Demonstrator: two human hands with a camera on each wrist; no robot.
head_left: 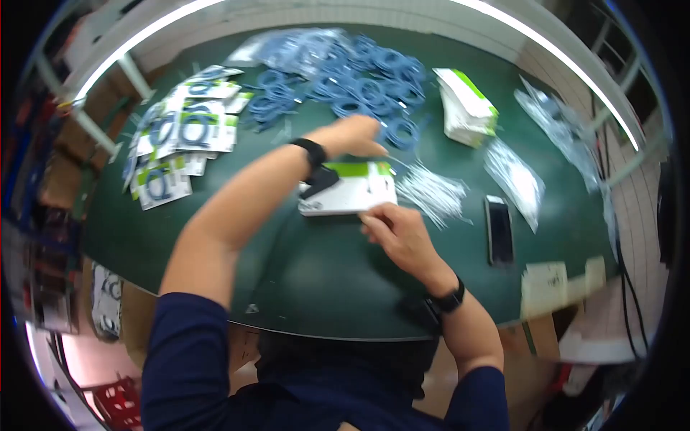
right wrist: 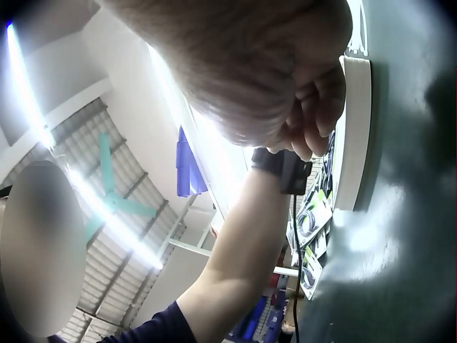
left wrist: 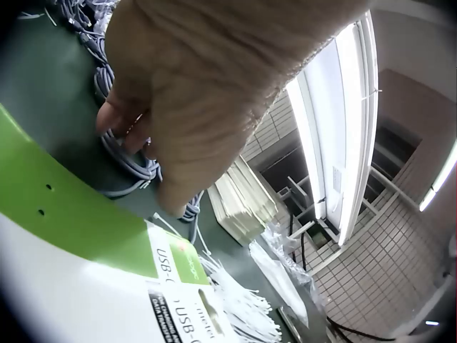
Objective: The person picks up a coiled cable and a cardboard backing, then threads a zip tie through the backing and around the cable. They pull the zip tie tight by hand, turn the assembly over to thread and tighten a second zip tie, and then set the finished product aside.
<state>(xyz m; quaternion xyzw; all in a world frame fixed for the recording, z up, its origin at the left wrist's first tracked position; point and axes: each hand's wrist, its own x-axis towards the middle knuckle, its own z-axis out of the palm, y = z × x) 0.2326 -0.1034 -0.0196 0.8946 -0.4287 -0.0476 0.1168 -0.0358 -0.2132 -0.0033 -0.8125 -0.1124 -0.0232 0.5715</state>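
A stack of white packaging cards (head_left: 345,201) with a green top band lies on the table; "USB-C" print shows on the cards (left wrist: 168,268) in the left wrist view. My left hand (head_left: 353,135) reaches over its far edge, beside a coiled blue cable (head_left: 401,133). In the left wrist view its thumb and fingers stand apart, near coils of cable (left wrist: 132,166). My right hand (head_left: 404,238) is at the stack's near right corner, fingers curled, fingertips right at the edge. The right wrist view shows the stack's side (right wrist: 355,136) beside those fingers; I cannot tell whether they pinch a card.
White cable ties (head_left: 435,194) lie right of the stack, with a phone (head_left: 499,230) and a clear bag (head_left: 514,183) beyond. Another card stack (head_left: 463,108) stands back right. Carded cables (head_left: 190,129) pile up at left, and many blue coils (head_left: 359,79) at the back.
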